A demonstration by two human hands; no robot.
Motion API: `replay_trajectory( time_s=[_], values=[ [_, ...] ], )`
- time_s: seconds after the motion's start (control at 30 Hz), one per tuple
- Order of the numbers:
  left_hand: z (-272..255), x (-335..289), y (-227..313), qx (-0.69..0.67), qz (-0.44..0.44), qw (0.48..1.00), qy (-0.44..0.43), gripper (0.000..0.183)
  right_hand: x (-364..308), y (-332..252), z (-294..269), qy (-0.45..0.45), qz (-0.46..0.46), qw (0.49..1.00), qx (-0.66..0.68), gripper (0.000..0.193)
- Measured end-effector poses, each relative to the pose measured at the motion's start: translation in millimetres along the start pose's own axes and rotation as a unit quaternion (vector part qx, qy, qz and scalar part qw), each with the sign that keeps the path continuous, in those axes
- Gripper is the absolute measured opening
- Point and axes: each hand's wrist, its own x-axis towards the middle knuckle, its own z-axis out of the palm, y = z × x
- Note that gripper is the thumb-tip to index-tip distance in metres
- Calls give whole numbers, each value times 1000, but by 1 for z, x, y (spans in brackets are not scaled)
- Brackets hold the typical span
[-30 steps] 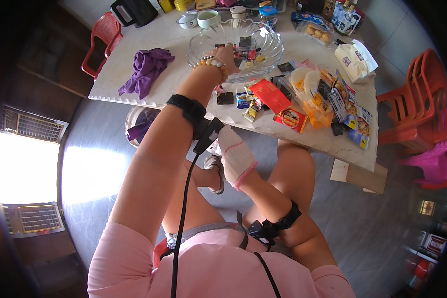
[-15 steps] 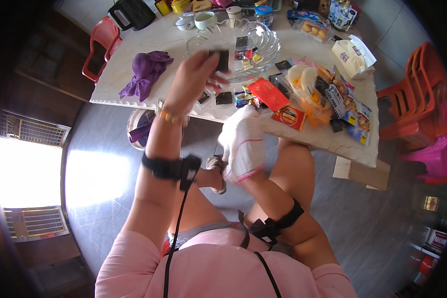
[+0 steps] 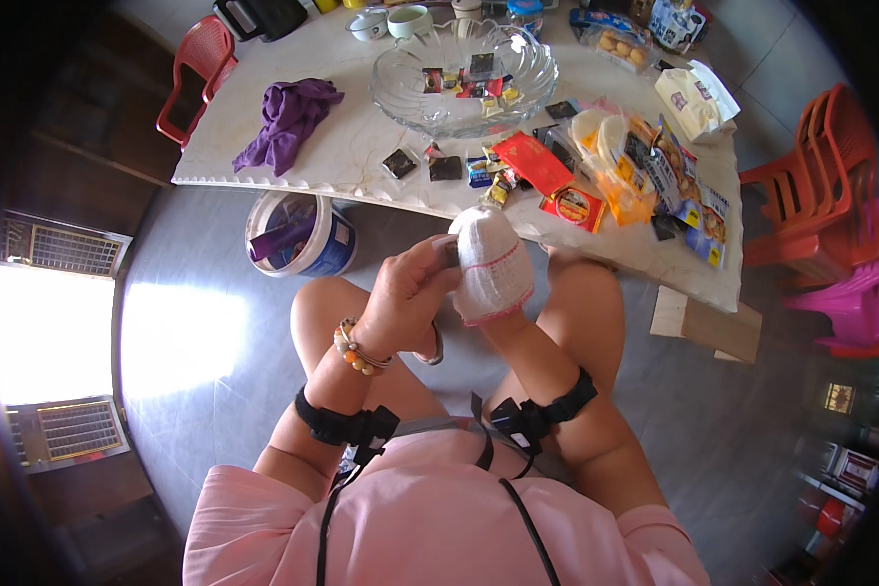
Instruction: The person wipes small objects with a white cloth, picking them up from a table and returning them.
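My bare left hand, with a bead bracelet at the wrist, is closed in a pinch on a small dark packet at the side of the white glove. My right hand wears that knitted glove with pink trim. Its fingers curl down out of sight, so what they hold is hidden. Both hands are over my lap, just before the table edge. Beyond them, a clear glass bowl contains several small dark, red and yellow packets. Dark square packets and a red packet lie between the bowl and the edge.
A crumpled purple cloth is on the table's left. Snack bags and a tissue pack lie to the right. Under the front edge stands a white-and-blue bucket. Red plastic chairs flank the table.
My left hand has come back from the bowl's near rim to the gloved hand. A dark packet now lies in the bowl's left part. The gloved hand has shifted slightly.
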Motion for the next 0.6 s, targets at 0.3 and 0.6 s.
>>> replay_trajectory(
  time_s=[0.3,0.6],
  values=[
    [-12,-21,4,-130,-62,989,18,36,1,-9,8,41,-67,997,-22,42],
    [-4,-13,9,-170,-85,964,188,14,46,-25,-18,-30,-110,993,-44,31]
  ],
)
